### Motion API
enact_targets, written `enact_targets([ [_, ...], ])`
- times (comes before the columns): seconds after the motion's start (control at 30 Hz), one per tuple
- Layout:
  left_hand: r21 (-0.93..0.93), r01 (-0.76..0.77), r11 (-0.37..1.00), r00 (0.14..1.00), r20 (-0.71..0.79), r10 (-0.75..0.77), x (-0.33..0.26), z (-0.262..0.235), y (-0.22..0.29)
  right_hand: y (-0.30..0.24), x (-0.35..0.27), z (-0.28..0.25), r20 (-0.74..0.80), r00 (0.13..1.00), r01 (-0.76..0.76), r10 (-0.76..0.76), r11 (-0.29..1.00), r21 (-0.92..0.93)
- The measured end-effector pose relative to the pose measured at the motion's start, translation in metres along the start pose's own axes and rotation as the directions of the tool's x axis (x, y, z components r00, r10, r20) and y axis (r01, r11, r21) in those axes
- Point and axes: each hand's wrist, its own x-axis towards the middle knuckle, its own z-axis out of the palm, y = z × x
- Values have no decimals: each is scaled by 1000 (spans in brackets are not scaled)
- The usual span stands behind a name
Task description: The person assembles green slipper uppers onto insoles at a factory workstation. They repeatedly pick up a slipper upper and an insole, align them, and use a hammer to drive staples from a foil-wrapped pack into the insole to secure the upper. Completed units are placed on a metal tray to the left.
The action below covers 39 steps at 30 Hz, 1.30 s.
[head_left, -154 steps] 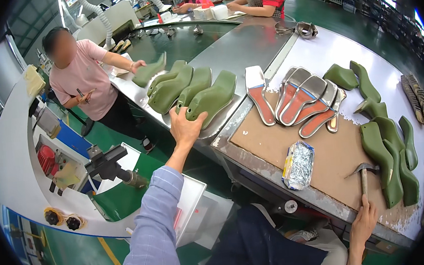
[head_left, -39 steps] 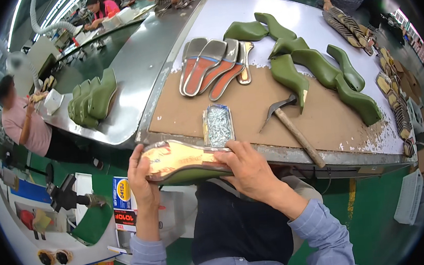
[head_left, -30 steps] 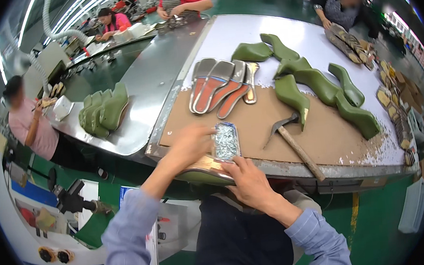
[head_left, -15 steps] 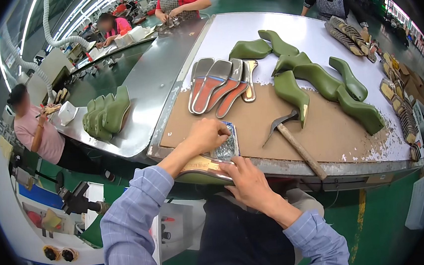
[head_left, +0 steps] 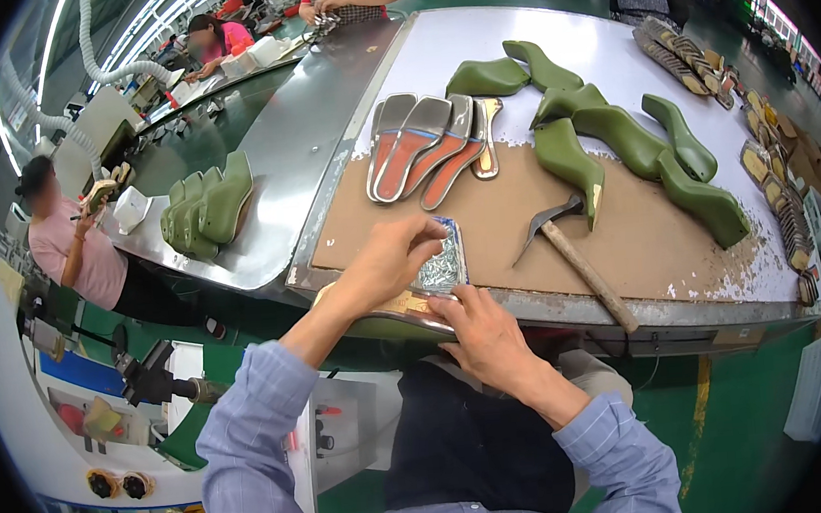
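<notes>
A green shoe last [head_left: 378,328] with a tan insole on top lies across my lap, against the table's front edge. My right hand [head_left: 482,336] holds it down, fingers pressed on the insole's right end. My left hand [head_left: 390,260] reaches over it to a small silver tray [head_left: 444,269] of shiny tacks on the brown work mat [head_left: 523,211]. Its fingertips are bunched together at the tray's left side. Whether they hold a tack is too small to tell. A wooden-handled hammer [head_left: 580,260] lies just right of the tray.
Several green lasts [head_left: 614,144] and red-and-grey insoles [head_left: 426,144] lie farther back on the table. More green lasts [head_left: 206,207] ride the steel conveyor on the left. A seated person in pink [head_left: 78,254] works at far left; others stand at the far end.
My left hand let go of the last, rose to the tack tray and now stays there with its fingers bunched. My right hand keeps the last against the table edge.
</notes>
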Motion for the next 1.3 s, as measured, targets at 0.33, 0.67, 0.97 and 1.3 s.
enact_targets([
  [0.33,35,86,996,996,22,-87,-55,8,21,61,-29,-79,-86,951,-296,297,798,-525],
  [0.67,203,156,967,987,-3,-159,-51,18,25,69,-81,-103,-182,841,-493,510,860,135],
  [0.97,155,145,977,989,3,-147,-51,20,29,-4,-94,-115,-75,916,-361,395,890,278],
  [1.3,184,46,982,995,-97,-28,-56,22,28,-36,-75,-124,-164,968,-144,188,958,247],
])
